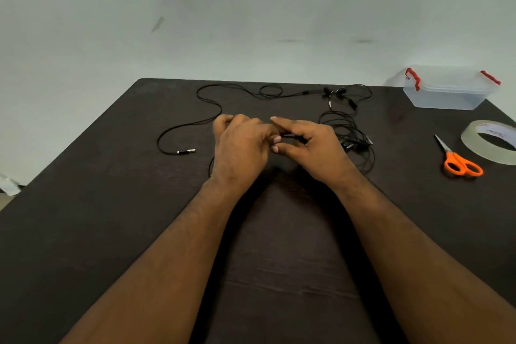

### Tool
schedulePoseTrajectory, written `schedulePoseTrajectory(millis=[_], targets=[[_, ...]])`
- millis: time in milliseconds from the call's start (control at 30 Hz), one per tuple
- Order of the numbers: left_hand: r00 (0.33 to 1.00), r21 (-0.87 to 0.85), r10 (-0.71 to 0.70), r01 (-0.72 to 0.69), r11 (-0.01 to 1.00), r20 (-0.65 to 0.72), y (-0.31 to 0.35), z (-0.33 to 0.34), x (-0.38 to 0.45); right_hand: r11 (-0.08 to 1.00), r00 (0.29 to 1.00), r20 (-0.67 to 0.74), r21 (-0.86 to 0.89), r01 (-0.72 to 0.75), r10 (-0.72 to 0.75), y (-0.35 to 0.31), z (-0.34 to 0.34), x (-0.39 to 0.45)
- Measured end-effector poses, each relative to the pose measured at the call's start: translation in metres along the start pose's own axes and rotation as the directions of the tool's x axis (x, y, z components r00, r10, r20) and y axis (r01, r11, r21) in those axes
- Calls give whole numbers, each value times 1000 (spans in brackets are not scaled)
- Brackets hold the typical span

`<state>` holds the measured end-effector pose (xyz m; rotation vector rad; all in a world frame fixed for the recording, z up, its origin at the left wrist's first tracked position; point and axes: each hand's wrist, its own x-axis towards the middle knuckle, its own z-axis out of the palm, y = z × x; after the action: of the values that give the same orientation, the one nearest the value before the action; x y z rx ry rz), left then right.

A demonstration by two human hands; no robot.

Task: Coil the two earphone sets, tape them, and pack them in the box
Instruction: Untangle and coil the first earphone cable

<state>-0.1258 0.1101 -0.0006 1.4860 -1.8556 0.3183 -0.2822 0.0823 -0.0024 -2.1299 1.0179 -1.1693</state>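
Observation:
A black earphone cable [208, 98] lies stretched in loose curves over the far part of the dark table [111, 204], its silver plug [186, 151] at the left. My left hand [240, 145] and my right hand [304, 145] meet at the table's middle, fingers curled, both pinching a part of this cable between them. The second earphone set [349, 131] lies in a tangled heap just right of my right hand. A clear plastic box [444, 91] with red clips stands at the far right corner, its lid on.
A roll of clear tape [490, 142] lies at the right edge, with orange-handled scissors [460, 163] just left of it. A pale wall rises behind the table. A white scrap [8, 184] shows past the left edge.

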Motion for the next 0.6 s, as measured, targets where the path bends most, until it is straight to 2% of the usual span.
schedulePoseTrajectory(millis=[133,300,600], targets=[[1000,89,-21,21,996,0,-8,-2,3,999,999,-28,-32,22,-23,5,-4,5],[990,151,-131,137,979,-51,-35,-12,6,996,981,-193,-80,-26,10,16,-24,6],[981,201,-154,175,964,-114,-54,-23,6,987,876,-482,-143,-70,-8,30,-53,4]])
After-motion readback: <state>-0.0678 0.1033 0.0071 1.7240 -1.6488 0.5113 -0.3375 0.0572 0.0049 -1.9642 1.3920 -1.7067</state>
